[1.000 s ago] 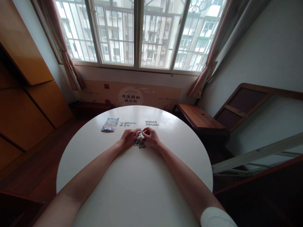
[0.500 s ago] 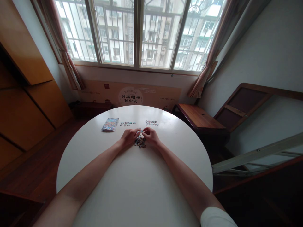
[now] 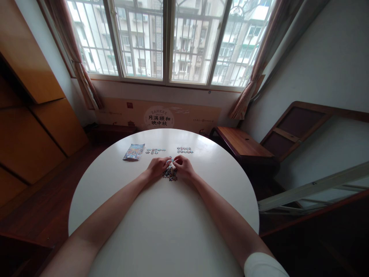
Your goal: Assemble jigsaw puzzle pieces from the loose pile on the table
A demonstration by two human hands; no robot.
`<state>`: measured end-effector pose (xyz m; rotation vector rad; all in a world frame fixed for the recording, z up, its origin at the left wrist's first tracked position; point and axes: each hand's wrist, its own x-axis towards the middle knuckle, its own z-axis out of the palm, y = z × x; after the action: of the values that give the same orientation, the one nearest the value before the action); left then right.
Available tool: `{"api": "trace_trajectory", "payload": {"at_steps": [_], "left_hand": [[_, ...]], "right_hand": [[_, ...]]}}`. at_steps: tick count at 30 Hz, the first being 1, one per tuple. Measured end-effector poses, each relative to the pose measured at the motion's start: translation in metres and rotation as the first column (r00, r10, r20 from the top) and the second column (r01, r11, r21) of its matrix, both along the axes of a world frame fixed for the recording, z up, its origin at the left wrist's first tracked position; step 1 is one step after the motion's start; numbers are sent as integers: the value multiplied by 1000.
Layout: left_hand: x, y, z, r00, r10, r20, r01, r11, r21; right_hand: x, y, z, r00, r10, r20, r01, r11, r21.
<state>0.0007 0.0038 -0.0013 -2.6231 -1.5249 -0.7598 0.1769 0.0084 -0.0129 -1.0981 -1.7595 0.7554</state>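
Observation:
A loose pile of jigsaw pieces (image 3: 170, 175) lies on the white round table (image 3: 170, 223), just on the near side of my hands. My left hand (image 3: 157, 166) rests at the pile's left edge, its fingers closed in a pinch at a small piece. Facing it, my right hand (image 3: 183, 165) pinches a pale blue jigsaw piece (image 3: 172, 160) between thumb and fingers. The two hands' fingertips nearly meet above the pile, and they partly cover what they hold. Beyond them lie rows of pieces on the left (image 3: 155, 151) and more rows on the right (image 3: 185, 150).
A colourful picture sheet (image 3: 134, 152) lies left of the rows. Past the table's far right edge stands a wooden bench (image 3: 242, 141). A printed cardboard panel (image 3: 184, 111) leans below the barred window (image 3: 190, 46). Wooden cabinets (image 3: 52, 127) line the left side.
Only my fingertips have shifted very slightly around the small piece between the hands. The arms, the pile and the rows look the same.

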Motion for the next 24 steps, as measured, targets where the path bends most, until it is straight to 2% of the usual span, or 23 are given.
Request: {"api": "trace_trajectory", "payload": {"at_steps": [24], "left_hand": [[1, -1, 2, 1000, 8, -21, -8, 1000, -8]], "right_hand": [[1, 2, 0, 1000, 2, 14, -1, 1000, -18]]}}
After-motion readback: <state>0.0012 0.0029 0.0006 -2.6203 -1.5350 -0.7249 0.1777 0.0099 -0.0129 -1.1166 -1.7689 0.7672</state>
